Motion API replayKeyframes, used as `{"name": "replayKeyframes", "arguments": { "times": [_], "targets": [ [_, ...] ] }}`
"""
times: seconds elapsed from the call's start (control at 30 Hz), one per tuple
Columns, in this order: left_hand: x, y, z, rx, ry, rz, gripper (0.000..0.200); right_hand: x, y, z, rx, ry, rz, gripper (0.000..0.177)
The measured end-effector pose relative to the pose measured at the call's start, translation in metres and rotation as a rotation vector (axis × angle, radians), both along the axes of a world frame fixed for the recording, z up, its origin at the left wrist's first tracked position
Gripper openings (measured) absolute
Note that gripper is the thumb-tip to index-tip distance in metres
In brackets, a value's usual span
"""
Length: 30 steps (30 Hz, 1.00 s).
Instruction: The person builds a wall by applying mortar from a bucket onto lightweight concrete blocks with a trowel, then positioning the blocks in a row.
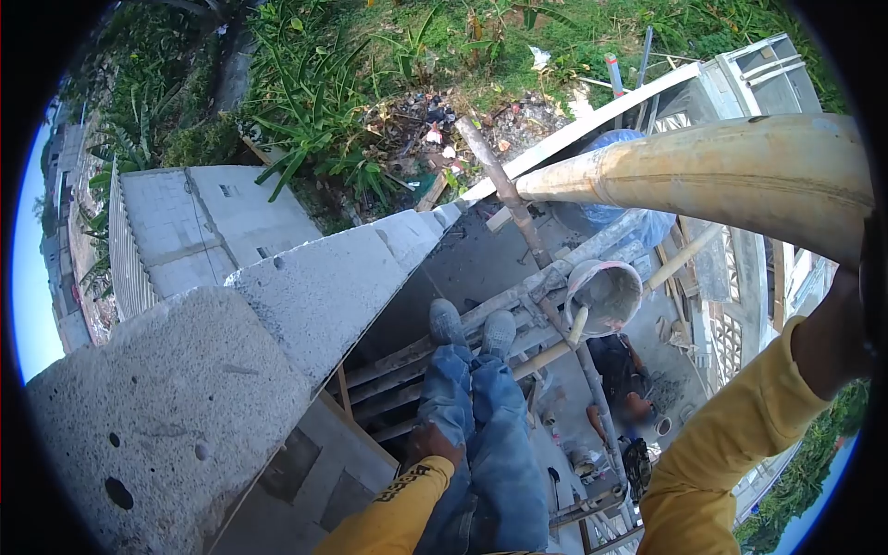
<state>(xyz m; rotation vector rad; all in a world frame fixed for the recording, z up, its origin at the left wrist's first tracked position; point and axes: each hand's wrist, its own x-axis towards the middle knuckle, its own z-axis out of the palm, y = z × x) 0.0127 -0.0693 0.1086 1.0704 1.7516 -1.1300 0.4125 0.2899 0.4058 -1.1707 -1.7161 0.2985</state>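
Observation:
My left hand (437, 445), below a yellow sleeve, lies against the leg of my blue jeans (504, 444); its fingers do not show clearly. My right hand (840, 310) is raised at the far right, just under the thick bamboo pole (721, 166). Its fingers are lost in the dark edge of the picture, so I cannot tell whether it grips the pole. My dusty shoes (498, 333) stand on scaffold poles (398, 375). Beyond them, a mortar-smeared bucket (604, 298) sits on the scaffold with a pale handle-like stick at its rim.
A grey block wall top (314, 296) runs along my left, with a drop beside it. Far below on the right, a person (629, 388) works near a small bucket (662, 425). An upright wooden pole (504, 180) crosses the scaffold. Plants and rubble lie beyond the wall.

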Motion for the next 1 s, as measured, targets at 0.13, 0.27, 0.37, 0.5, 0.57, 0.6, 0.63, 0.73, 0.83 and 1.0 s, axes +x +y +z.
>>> {"name": "replayKeyframes", "arguments": {
  "times": [0.13,0.27,0.37,0.5,0.57,0.6,0.63,0.73,0.83,1.0],
  "targets": [
    [0.001,-0.007,-0.004,0.04,0.018,-0.028,0.093,-0.02,0.017,-0.013,0.155,-0.129,-0.349,0.067],
    [0.005,-0.003,-0.003,0.034,0.03,-0.013,0.09,-0.035,-0.004,-0.014,0.196,-0.164,-0.422,0.071],
    [0.007,0.0,0.001,0.05,0.036,0.001,0.088,-0.028,-0.004,-0.014,0.194,-0.175,-0.399,0.07],
    [0.006,0.002,0.0,0.035,0.035,0.002,0.088,-0.023,-0.004,-0.014,0.19,-0.182,-0.387,0.069],
    [0.004,-0.002,-0.004,0.045,0.034,0.012,0.088,-0.022,-0.005,-0.015,0.191,-0.181,-0.388,0.069],
    [0.002,-0.008,-0.007,0.064,0.035,0.018,0.088,-0.022,-0.004,-0.015,0.189,-0.181,-0.389,0.069],
    [0.002,-0.008,-0.007,0.084,0.036,0.023,0.089,-0.021,-0.004,-0.016,0.19,-0.179,-0.388,0.069],
    [0.001,-0.004,-0.008,0.048,0.041,0.037,0.089,-0.02,-0.005,-0.016,0.191,-0.182,-0.395,0.068],
    [0.001,0.0,-0.005,0.035,0.034,0.044,0.089,-0.02,-0.005,-0.016,0.192,-0.185,-0.393,0.068],
    [-0.001,0.001,-0.006,0.022,0.042,0.025,0.089,-0.019,-0.005,-0.016,0.191,-0.188,-0.402,0.067]
  ]
}}
